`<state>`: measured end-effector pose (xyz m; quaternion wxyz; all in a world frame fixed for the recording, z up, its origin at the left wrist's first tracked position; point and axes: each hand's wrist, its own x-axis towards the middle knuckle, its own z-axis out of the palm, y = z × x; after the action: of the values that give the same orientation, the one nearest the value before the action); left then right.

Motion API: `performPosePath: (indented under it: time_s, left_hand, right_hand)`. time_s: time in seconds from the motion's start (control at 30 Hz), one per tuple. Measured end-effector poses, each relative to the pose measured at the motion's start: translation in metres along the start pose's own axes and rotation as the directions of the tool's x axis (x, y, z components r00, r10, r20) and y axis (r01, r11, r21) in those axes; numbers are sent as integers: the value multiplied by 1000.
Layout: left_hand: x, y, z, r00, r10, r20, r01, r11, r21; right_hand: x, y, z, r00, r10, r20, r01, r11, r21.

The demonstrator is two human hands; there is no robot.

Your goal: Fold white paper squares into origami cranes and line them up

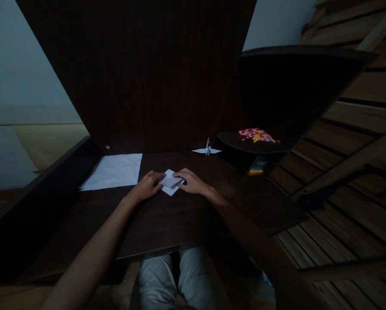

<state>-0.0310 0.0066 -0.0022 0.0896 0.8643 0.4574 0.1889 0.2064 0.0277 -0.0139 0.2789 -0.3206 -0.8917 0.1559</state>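
A folded white paper [171,181], roughly diamond-shaped with creased flaps, lies on the dark wooden desk between my hands. My left hand [148,185] grips its left corner, thumb and fingers closed on the edge. On the other side, my right hand [192,181] pinches the right part of the paper, its fingers over the top. Behind and to the right of it stands a finished white origami crane [207,150] with its wings spread. Off to the left, a flat stack of white paper sheets [115,171] rests on the desk.
A corner shelf [254,148] at the right carries a heap of small pink and yellow pieces [256,134]. Under it is a small dark item with a yellow edge [256,171]. The desk's raised side panel [44,185] borders the left; wooden slats [350,202] stand at the right.
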Motion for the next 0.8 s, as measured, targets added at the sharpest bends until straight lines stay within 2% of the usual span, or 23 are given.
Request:
performPosePath:
  time_s: [0.13, 0.47, 0.8]
  left_hand:
    - [1, -1, 4, 1000, 6, -21, -6, 1000, 6]
    - [3, 3, 11, 995, -10, -96, 14, 999, 38]
    - [6, 11, 16, 968, -165, -188, 173, 984, 29]
  right_hand:
    - [0, 5, 6, 999, 29, -38, -31, 999, -37]
    - [1, 1, 5, 992, 122, -12, -123, 987, -102]
    - [4, -10, 7, 982, 181, -54, -185, 980, -79]
